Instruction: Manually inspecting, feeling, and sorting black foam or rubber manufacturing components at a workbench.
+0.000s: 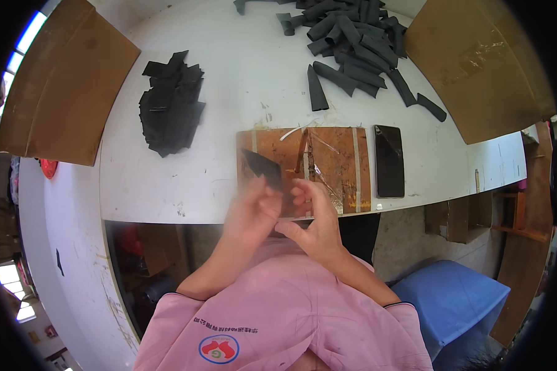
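My left hand (254, 207), smeared by motion, has its fingers closed on a thin black sheet piece (261, 166) with a pointed corner. Facing it, my right hand (315, 216) is curved with thumb and fingers apart, and nothing shows in it. Both hands are over the near edge of a brown board (337, 148) crossed by strips of tape. A narrow white strip (293, 131) lies at the board's far edge. To the left is a stack of flat black pieces (170, 108). Dark grey rolled pieces (353, 52) are heaped at the far right.
A black phone (389, 162) lies right of the board. Cardboard boxes stand on the left (68, 80) and right (479, 68) of the white table (229, 80). Below the table's right side, a blue cover (452, 297) drapes something. The table's front edge is close to my body.
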Tool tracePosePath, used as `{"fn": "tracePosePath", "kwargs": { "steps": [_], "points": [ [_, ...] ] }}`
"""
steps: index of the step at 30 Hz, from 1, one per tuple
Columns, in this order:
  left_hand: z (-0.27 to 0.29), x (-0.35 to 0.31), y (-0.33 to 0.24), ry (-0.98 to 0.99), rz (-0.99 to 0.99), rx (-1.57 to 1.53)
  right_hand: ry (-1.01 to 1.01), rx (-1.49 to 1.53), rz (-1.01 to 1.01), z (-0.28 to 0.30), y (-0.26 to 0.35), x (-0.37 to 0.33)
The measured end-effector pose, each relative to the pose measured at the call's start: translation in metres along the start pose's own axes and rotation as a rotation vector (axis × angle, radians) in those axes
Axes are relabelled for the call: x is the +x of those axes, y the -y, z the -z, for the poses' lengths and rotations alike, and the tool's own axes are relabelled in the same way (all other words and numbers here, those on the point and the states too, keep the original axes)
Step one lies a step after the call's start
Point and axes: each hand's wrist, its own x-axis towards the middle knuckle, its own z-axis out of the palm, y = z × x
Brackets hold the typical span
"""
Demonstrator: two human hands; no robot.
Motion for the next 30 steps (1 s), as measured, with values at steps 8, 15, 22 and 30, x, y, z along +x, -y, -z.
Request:
{"fn": "tracePosePath", "kwargs": {
  "steps": [8,15,22,30],
  "points": [
    [-0.009,-0.022,0.036,0.133,0.137,0.189,-0.181,-0.060,0.213,0.003,-0.013,-0.001],
    [-0.023,-0.051,0.032,0.102,0.057,0.902,-0.273,-0.342,0.420,0.021,-0.008,0.000],
    [-0.047,-0.049,0.028,0.093,-0.323,0.969,-0.286,-0.518,0.625,0.022,-0.008,0.000],
    [-0.040,-0.049,0.023,0.062,-0.347,0.973,-0.274,-0.595,0.651,0.018,-0.012,0.001]
  ]
}}
